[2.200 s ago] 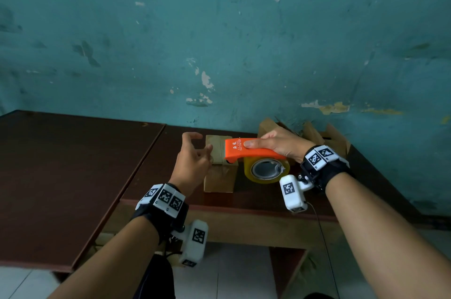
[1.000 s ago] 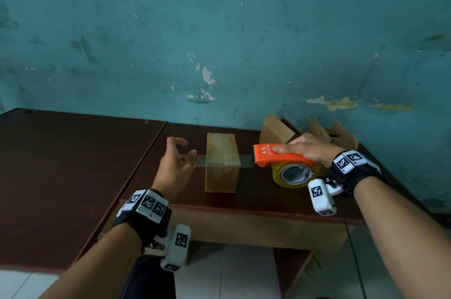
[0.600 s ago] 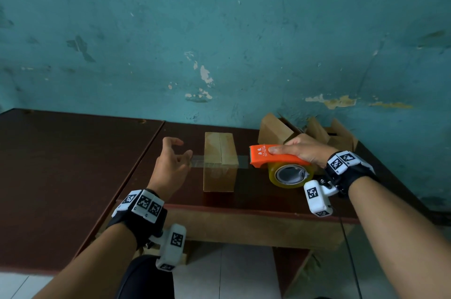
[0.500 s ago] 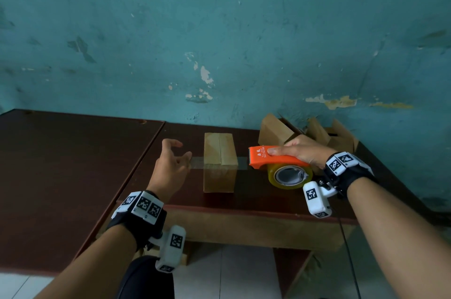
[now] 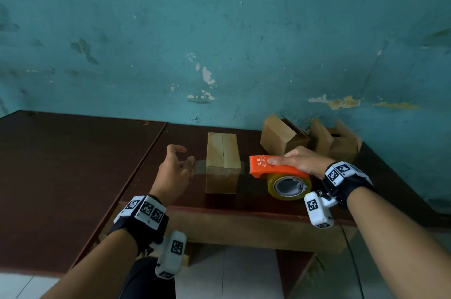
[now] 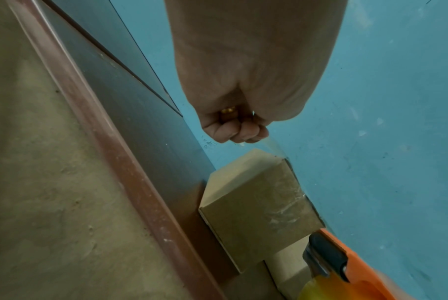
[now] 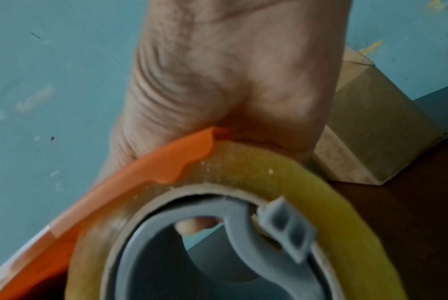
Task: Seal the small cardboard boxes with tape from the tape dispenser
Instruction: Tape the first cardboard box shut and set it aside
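Note:
A small closed cardboard box stands on the brown table. A strip of clear tape runs across its top. My left hand, left of the box, pinches the strip's free end. To the box's right, my right hand grips the orange tape dispenser with its yellowish roll. The tape still joins the dispenser to the box.
Two more cardboard boxes with raised flaps stand at the back right against the teal wall. A second dark table adjoins on the left. White floor tiles show below the table edge.
Since 2.2 s ago the dispenser has travelled right, off the box, drawing tape across its top. My left hand has moved slightly left, keeping the tape end. Little has moved in the last half second.

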`<state>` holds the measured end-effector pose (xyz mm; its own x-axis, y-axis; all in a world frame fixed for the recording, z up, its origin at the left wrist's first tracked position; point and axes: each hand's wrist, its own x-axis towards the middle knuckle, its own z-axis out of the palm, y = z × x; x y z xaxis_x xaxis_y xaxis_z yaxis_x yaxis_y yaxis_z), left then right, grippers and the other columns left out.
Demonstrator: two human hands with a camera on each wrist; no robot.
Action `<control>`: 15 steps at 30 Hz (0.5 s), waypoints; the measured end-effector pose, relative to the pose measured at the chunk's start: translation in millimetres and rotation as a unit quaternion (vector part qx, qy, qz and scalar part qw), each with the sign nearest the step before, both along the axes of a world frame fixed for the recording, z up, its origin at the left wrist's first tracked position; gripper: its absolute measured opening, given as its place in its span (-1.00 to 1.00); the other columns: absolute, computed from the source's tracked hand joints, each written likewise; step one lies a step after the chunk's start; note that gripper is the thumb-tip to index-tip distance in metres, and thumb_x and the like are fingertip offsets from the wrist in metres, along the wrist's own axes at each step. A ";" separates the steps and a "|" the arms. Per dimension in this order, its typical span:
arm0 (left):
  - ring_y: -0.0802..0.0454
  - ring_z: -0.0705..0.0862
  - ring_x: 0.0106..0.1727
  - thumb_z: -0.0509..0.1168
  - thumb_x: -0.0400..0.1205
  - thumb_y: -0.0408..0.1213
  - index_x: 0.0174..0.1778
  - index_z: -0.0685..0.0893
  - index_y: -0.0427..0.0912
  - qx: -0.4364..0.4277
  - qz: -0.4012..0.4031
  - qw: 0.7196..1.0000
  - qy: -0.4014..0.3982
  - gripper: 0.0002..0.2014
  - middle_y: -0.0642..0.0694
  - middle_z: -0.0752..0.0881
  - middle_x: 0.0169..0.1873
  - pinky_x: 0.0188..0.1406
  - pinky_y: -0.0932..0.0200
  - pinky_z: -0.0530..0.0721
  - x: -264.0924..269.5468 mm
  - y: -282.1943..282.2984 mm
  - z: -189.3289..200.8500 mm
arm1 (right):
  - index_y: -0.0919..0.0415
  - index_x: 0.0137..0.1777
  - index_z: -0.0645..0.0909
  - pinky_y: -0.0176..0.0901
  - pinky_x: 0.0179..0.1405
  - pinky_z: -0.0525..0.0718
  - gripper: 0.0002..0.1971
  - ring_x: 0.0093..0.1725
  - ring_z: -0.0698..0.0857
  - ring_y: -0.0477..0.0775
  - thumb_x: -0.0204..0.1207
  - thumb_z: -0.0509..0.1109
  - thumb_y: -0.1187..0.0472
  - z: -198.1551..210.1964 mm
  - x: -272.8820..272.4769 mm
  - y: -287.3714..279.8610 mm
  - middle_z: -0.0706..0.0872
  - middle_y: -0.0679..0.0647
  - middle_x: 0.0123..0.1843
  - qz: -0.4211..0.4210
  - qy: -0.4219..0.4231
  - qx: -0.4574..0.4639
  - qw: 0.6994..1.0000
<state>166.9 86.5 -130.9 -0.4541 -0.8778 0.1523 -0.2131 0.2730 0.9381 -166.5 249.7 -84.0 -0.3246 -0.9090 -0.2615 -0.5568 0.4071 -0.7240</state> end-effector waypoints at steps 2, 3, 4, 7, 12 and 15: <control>0.12 0.61 -0.42 0.27 0.83 -0.17 0.37 0.44 -0.03 0.019 -0.010 1.000 0.002 -0.76 -0.05 0.71 -0.40 -0.39 0.12 0.61 -0.1 0.7 -2.5 | 0.32 0.13 0.84 0.06 0.26 0.82 0.05 0.09 0.90 0.34 -0.05 0.67 -0.63 -7.8 2.8 1.9 0.93 0.25 -0.02 -0.005 -0.018 0.006 1.000; 0.13 0.61 -0.43 0.26 0.84 -0.17 0.37 0.44 -0.05 0.028 -0.014 1.000 0.002 -0.77 -0.05 0.70 -0.41 -0.38 0.11 0.61 -0.4 1.5 -2.7 | 0.30 0.15 0.84 0.09 0.29 0.81 0.09 0.12 0.90 0.36 -0.12 0.68 -0.64 -11.2 3.7 2.4 0.92 0.25 -0.01 -0.008 -0.028 0.002 1.000; 0.13 0.60 -0.44 0.24 0.84 -0.17 0.37 0.45 -0.08 0.036 -0.017 0.999 0.001 -0.79 -0.07 0.69 -0.40 -0.38 0.11 0.60 -0.9 1.6 -2.6 | 0.30 0.15 0.84 0.12 0.31 0.80 0.10 0.14 0.89 0.38 -0.16 0.69 -0.65 -13.9 4.2 3.0 0.92 0.26 0.00 -0.012 -0.037 -0.005 0.999; 0.08 0.60 -0.41 0.20 0.86 -0.09 0.33 0.47 -0.16 0.058 -0.015 0.998 -0.001 -0.75 -0.14 0.70 -0.33 -0.40 0.08 0.60 -1.8 2.3 2.5 | 0.28 0.15 0.84 0.15 0.32 0.79 0.10 0.16 0.87 0.42 -0.17 0.70 -0.63 -16.1 4.7 2.6 0.92 0.27 0.01 -0.016 -0.050 -0.019 0.998; 0.07 0.67 -0.35 0.34 0.57 0.45 0.27 0.46 -0.13 0.080 -0.003 0.994 -0.080 -0.29 -0.15 0.79 -0.19 -0.45 0.16 0.64 -7.7 5.5 16.4 | 0.30 0.17 0.83 0.05 0.19 0.82 0.13 0.06 0.90 0.33 -0.20 0.71 -0.63 -19.5 4.2 5.6 0.92 0.27 0.00 -0.026 -0.068 -0.037 0.997; 0.04 0.74 -0.24 0.41 0.35 0.60 0.36 0.42 -0.19 0.070 0.009 0.982 -0.173 -0.02 -0.16 0.79 -0.05 -0.46 0.16 0.64 -15.0 5.8 23.1 | 0.31 0.15 0.83 0.07 0.21 0.81 0.08 0.07 0.90 0.35 -0.14 0.71 -0.61 -23.1 3.4 8.6 0.92 0.27 0.00 -0.033 -0.078 -0.053 0.995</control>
